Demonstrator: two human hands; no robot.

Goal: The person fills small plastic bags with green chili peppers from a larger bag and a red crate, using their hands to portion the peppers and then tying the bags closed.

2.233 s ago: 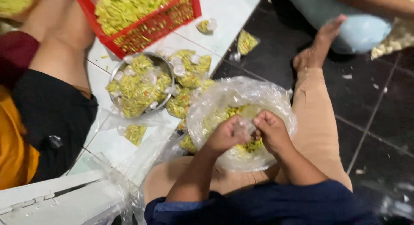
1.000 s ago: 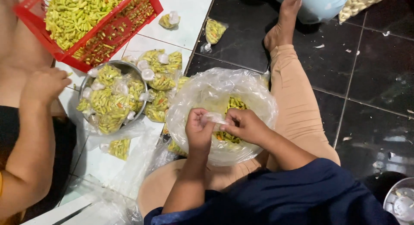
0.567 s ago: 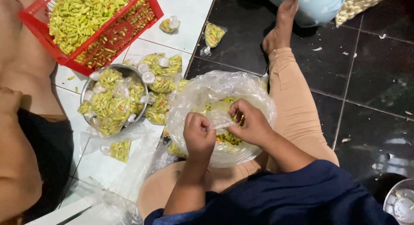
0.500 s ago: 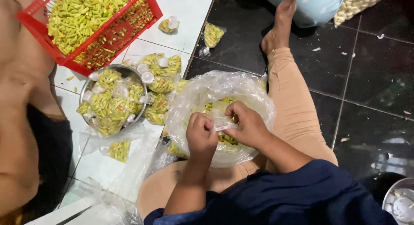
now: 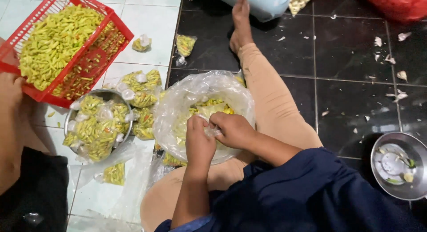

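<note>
Head view: we are pinching a small clear packet (image 5: 212, 131) between our left hand (image 5: 199, 142) and right hand (image 5: 232, 129), over the big plastic bag (image 5: 178, 107) of green chilies; it seems light, soft, slippery, best gripped at its neck.

I'm sitting on a tiled floor: glossy black tiles (image 5: 356, 58) on my right, white tiles (image 5: 151, 18) on my left, and the join runs up past my knee. Grout lines are pale on the black part. White scraps (image 5: 391, 58) lie scattered over the black tiles toward the top right, with a few more specks near the middle. Soft light glares off the black tiles on the right. No walls or furniture in view.
</note>
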